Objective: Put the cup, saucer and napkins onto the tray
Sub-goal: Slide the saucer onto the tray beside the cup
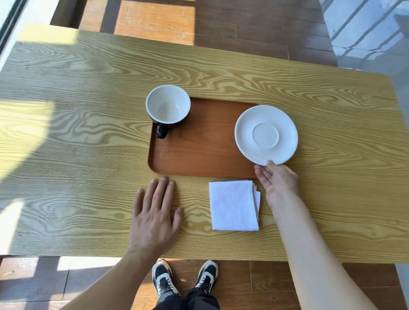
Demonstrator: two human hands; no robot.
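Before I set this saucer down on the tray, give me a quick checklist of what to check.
1. Right hand grips the saucer at its near rim: ok.
2. Saucer fully over the tray: not ok, it overhangs the right edge.
3. Bare tray floor beside the cup: ok.
4. Napkins on the tray: not ok, on the table.
5. Left hand out of the way, flat on the table: ok.

- You have no text, label, brand, number or sign to read here: cup (168, 105), saucer (266, 135), napkins (233, 205), tray (199, 154) and bench (83, 150) are all unmarked.
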